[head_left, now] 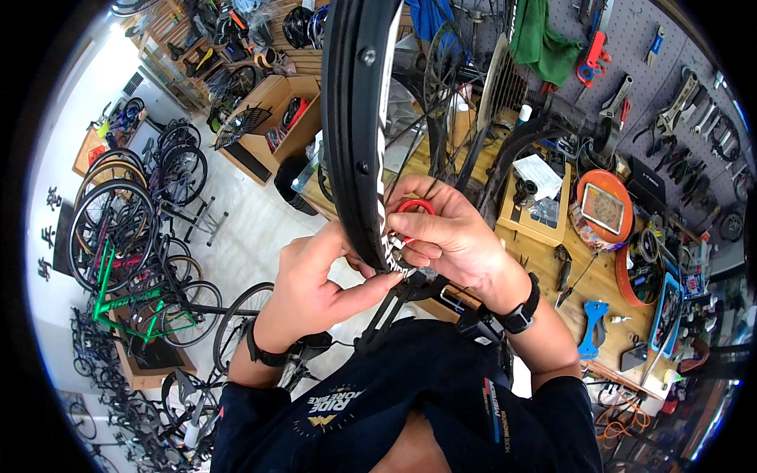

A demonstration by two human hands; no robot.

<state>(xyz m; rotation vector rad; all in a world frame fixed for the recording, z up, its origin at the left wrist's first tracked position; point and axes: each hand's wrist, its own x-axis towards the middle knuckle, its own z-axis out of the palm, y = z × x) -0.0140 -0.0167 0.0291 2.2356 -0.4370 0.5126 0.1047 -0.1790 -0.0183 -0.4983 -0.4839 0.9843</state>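
A black bicycle wheel rim [344, 102] with white patterned graphics stands upright in front of me, no tyre on it. My left hand [311, 280] is closed round the lower part of the rim, its thumb stretched along the near side. A red ring-shaped spoke wrench [426, 206] is pinched between the thumb and fingers of my right hand [453, 236], close beside the rim and spokes. My fingers hide the spot where the wrench meets the spokes. Behind the spokes, a dark stand arm [516, 146] reaches toward the wheel's hub area.
On the right, a wooden workbench [579, 272] holds a cardboard tray [544, 217], an orange bowl [619, 189] and a blue tool [593, 329]. Hand tools hang on a grey pegboard [631, 87]. Bicycles [118, 236] crowd the left side; an open cardboard box [303, 134] stands beyond the rim.
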